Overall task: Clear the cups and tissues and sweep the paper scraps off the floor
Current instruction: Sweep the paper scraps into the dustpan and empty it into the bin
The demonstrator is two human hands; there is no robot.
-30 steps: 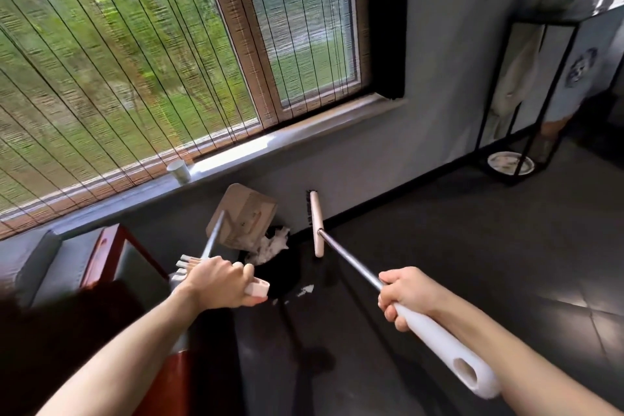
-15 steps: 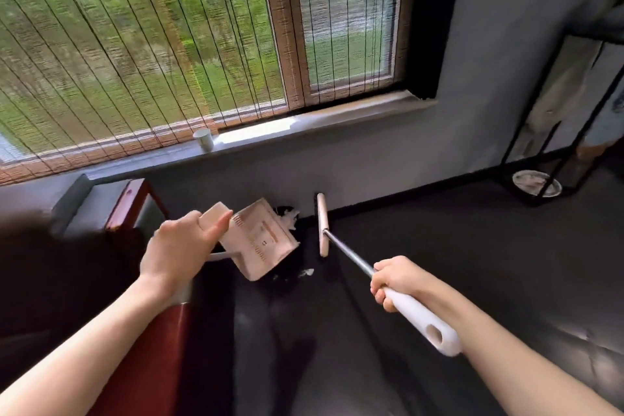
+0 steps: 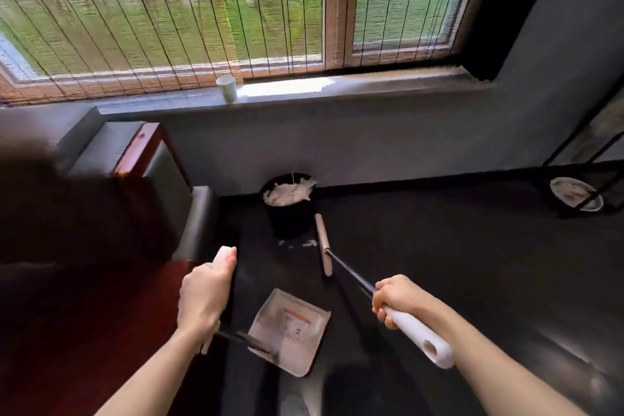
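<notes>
Dark floor (image 3: 456, 246), dim room. L hand (image 3: 204, 297) curled round white upright handle of beige flat dustpan (image 3: 290, 331); pan low and tilted, contact w/ floor: can't tell. R hand (image 3: 398, 300) clamped on white grip of metal-shaft broom (image 3: 418, 338), beige wooden broom head (image 3: 323, 243) down by floor, just right of round black bin (image 3: 290, 216). Hands well apart, one tool each. Bin against wall base, stuffed w/ white crumpled tissues (image 3: 287, 196) up to rim. Few white paper scraps (image 3: 299, 243) on floor in front of bin, just left of broom head. White paper cup (image 3: 227, 88) upright on grey windowsill (image 3: 371, 86), below bamboo blind (image 3: 152, 10). Red-and-grey sofa arm (image 3: 148, 152) left of bin. Round pale plate (image 3: 575, 194) far right on floor, under black rack legs.
</notes>
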